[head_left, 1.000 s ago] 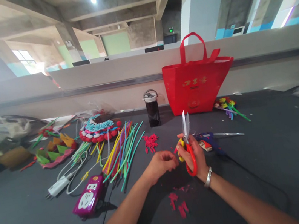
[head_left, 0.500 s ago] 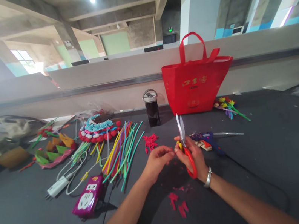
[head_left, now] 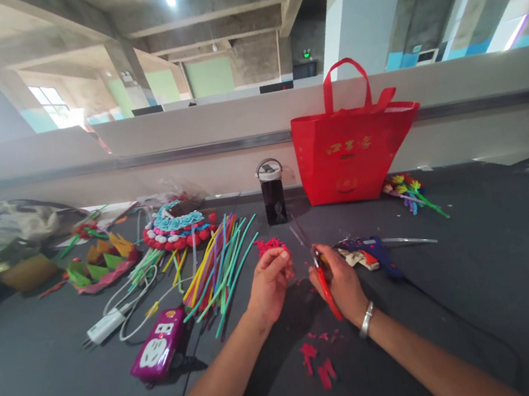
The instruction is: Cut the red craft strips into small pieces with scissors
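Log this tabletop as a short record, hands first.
left hand: fingers curled, nearest the red pile; contents unclear
right hand: holding red-handled scissors, blades blurred
near edge: loose red scraps
left side: coloured stems, purple power strip
right side: blue glue gun
back: dark bottle left of upright red bag

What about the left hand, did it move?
Yes, the left hand moved left and forward; its fingers now hide part of the red pile.
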`<action>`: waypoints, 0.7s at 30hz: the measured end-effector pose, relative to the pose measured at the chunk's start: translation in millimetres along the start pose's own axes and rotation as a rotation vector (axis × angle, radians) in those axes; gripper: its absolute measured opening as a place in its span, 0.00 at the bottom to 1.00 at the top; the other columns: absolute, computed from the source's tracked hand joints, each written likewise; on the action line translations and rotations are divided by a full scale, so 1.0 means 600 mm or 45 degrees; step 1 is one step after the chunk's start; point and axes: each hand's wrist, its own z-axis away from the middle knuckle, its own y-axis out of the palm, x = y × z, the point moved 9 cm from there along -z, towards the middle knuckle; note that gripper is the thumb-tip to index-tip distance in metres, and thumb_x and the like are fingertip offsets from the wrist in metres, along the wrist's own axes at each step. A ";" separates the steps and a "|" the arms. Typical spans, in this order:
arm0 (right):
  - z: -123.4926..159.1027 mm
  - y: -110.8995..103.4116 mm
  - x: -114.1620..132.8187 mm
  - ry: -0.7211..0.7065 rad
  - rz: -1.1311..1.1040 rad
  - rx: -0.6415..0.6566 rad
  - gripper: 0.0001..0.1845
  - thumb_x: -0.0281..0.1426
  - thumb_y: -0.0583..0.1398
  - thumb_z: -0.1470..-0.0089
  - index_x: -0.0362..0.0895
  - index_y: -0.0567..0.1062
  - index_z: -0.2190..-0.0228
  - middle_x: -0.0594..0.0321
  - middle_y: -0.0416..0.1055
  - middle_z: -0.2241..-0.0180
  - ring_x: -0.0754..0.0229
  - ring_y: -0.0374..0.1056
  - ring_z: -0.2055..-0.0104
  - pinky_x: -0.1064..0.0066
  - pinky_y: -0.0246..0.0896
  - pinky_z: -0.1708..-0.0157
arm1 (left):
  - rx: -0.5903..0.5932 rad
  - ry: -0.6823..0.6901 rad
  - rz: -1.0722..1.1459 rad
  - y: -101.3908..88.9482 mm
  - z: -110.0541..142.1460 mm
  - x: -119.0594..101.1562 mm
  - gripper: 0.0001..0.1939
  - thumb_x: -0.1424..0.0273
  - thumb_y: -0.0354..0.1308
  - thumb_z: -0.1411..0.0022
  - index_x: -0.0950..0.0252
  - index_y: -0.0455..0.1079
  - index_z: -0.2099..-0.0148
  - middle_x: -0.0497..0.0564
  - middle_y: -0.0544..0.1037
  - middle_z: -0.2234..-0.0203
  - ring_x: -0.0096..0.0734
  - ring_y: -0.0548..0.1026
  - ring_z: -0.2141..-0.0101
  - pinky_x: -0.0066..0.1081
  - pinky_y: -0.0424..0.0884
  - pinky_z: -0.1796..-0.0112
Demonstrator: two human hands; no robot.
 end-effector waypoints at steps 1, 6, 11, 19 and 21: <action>0.002 0.007 0.002 -0.028 0.027 0.029 0.22 0.28 0.57 0.49 0.45 0.68 0.50 0.54 0.72 0.55 0.54 0.70 0.57 0.61 0.66 0.54 | 0.002 0.012 0.019 0.000 0.000 -0.002 0.11 0.68 0.68 0.52 0.65 0.70 0.68 0.43 0.69 0.77 0.20 0.66 0.77 0.25 0.62 0.72; 0.011 0.037 0.005 -0.075 0.127 0.186 0.27 0.22 0.57 0.55 0.46 0.69 0.51 0.57 0.72 0.58 0.54 0.69 0.58 0.62 0.66 0.56 | 0.012 0.061 0.035 -0.002 0.002 -0.004 0.12 0.68 0.69 0.52 0.65 0.69 0.68 0.44 0.71 0.77 0.22 0.67 0.77 0.25 0.63 0.71; 0.014 0.038 0.006 -0.078 0.174 0.213 0.26 0.22 0.57 0.54 0.45 0.69 0.51 0.58 0.72 0.57 0.55 0.69 0.57 0.63 0.66 0.55 | 0.033 0.083 0.039 -0.003 0.002 -0.005 0.11 0.69 0.68 0.51 0.66 0.70 0.68 0.45 0.71 0.77 0.22 0.67 0.76 0.25 0.62 0.71; 0.014 0.035 0.004 -0.056 0.235 0.232 0.24 0.23 0.57 0.52 0.46 0.71 0.52 0.59 0.74 0.60 0.56 0.71 0.60 0.65 0.66 0.58 | 0.076 0.098 0.024 -0.001 0.003 -0.006 0.08 0.71 0.67 0.49 0.66 0.70 0.69 0.44 0.70 0.78 0.21 0.65 0.77 0.26 0.61 0.71; 0.014 0.035 0.004 -0.064 0.234 0.227 0.23 0.23 0.57 0.51 0.46 0.71 0.52 0.60 0.75 0.60 0.56 0.72 0.60 0.66 0.67 0.58 | 0.085 0.101 0.022 0.000 0.003 -0.007 0.08 0.71 0.67 0.49 0.66 0.70 0.69 0.44 0.69 0.78 0.21 0.65 0.77 0.26 0.61 0.71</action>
